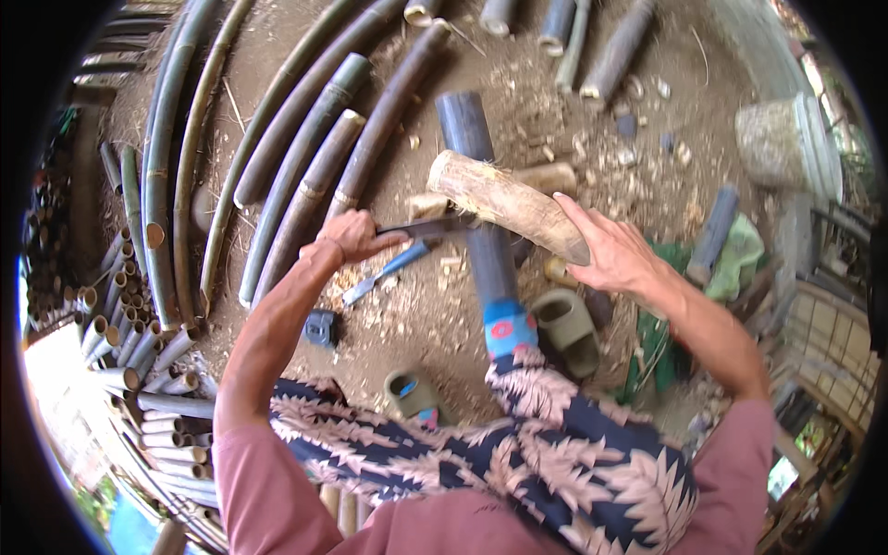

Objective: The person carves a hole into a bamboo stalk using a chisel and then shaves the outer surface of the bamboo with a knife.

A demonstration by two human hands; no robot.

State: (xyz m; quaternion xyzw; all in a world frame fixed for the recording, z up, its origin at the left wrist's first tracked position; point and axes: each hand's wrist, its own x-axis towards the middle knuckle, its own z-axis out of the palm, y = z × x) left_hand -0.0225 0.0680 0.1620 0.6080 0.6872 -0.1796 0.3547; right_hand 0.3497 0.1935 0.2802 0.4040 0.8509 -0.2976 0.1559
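Note:
My left hand (pixel 347 242) is closed around the handle of a knife. Its dark blade (pixel 427 228), slightly blurred, reaches right to the underside of a thick, pale bamboo piece (pixel 504 199). Loose fibres stick up from the shaved surface near the piece's far left end. My right hand (pixel 612 248) grips the near right end of that piece, fingers on top. Beneath it, the piece crosses a dark bamboo pole (pixel 493 264) that points away from me. Blue patterned cloth (pixel 510 328) covers the pole's near end, against my patterned trousers.
A blue-handled flat-bladed tool (pixel 388 272) and a small black block-shaped thing (pixel 321 328) lie on the chip-strewn ground. Long bamboo poles (pixel 305 148) lie at left beside stacked cut tubes (pixel 139 342). Olive slippers (pixel 566 331) sit near my legs. A dirty white bucket (pixel 786 148) stands at right.

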